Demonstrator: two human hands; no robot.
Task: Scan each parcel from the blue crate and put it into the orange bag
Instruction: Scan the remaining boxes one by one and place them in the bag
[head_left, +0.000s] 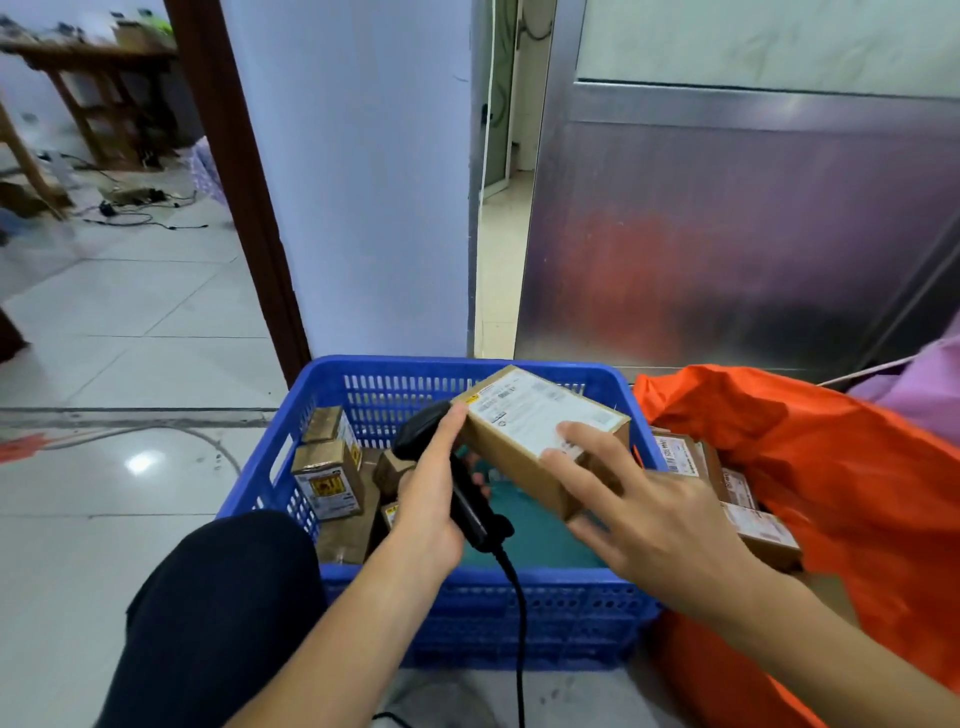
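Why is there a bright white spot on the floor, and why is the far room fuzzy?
Head view: the bright spot is probably lamp glare on glossy tiles; the wooden table at far left is blurred, likely from head motion.

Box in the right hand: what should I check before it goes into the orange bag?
1. Right hand holds the box over the blue crate: ok.
2. Label faces up: ok.
3. Left hand grips the scanner, its head at the box's end: ok.
4. Scanner aimed at the label: cannot tell.
5. Scan registered: cannot tell.
6. Orange bag open beside the crate: ok.
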